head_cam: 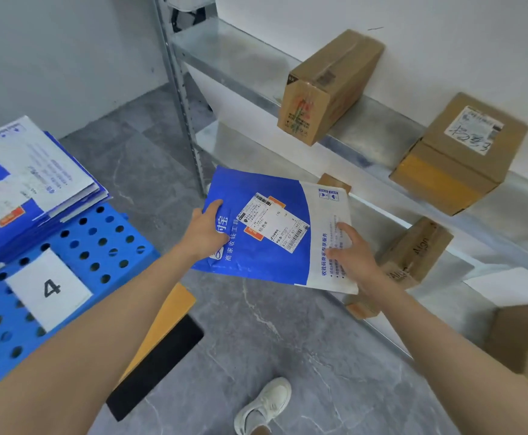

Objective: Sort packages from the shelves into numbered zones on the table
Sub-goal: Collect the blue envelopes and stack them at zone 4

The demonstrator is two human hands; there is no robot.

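Left hand [207,229] and right hand [350,255] are bare, forearms [99,324] uncovered to frame edge; one foot wears a cream-white low-top shoe [265,403].

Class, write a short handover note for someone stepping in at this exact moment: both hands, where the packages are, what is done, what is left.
Left hand: grips the blue edge of the mailer.
Right hand: grips its white edge.
The mailer is in the air between the shelves and the table.
Done: a stack of mailers lies on the table just beyond the paper marked 4.
Left: put this mailer in its zone (label too small to read), then sort the boxes still on the shelves.
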